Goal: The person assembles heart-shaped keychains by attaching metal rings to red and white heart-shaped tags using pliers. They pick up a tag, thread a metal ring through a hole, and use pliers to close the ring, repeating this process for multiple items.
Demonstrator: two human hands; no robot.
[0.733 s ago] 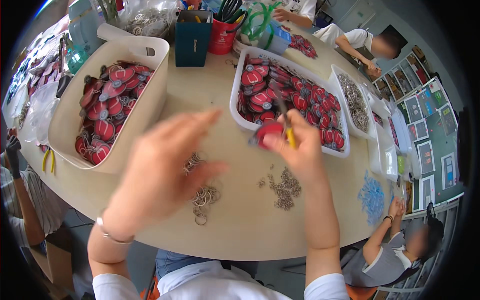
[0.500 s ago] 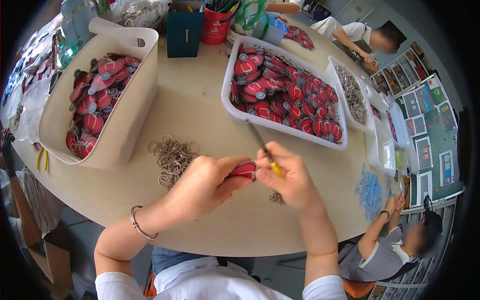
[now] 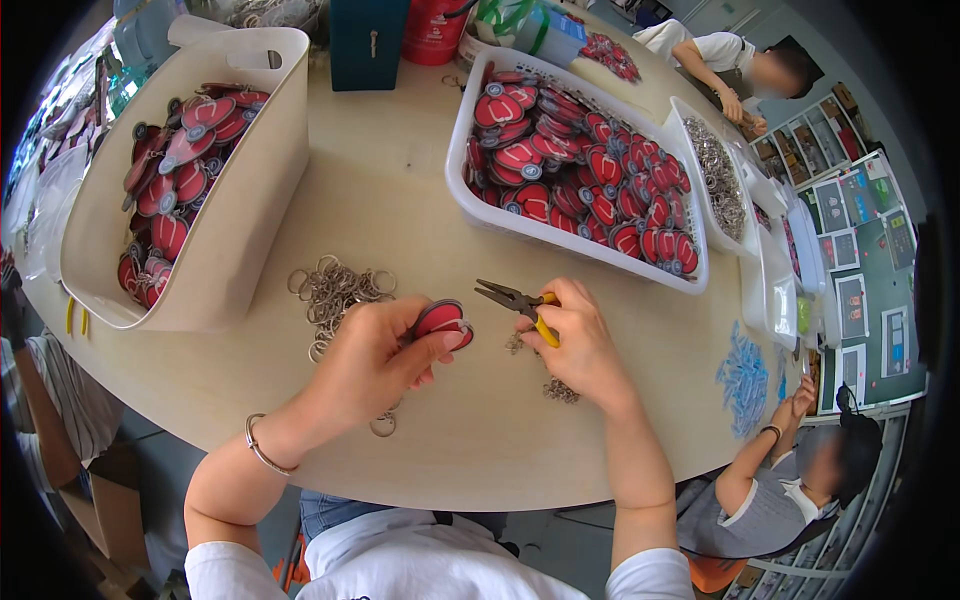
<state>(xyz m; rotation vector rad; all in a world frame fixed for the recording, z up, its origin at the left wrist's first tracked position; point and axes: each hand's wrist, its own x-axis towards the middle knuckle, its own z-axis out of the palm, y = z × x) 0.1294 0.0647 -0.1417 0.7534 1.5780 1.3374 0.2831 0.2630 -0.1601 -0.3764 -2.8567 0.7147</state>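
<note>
Facing inward, the left fingers (image 3: 430, 347) clamp a red tag (image 3: 438, 320) and the right fingers (image 3: 570, 292) wrap around yellow-handled pliers (image 3: 519, 301).

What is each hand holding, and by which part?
The left hand holds a red tag near its lower edge; the right hand holds pliers by their yellow handles.

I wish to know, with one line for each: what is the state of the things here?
Left hand: closed on a red piece
Right hand: closed on pliers
Pliers: handles spread apart
Red piece: pinched, raised off the table
Cream bin: open-topped, holding many red pieces
White basket: open-topped, filled with red pieces
Metal rings: loose, piled
Small metal parts: loose, partly hidden
</note>
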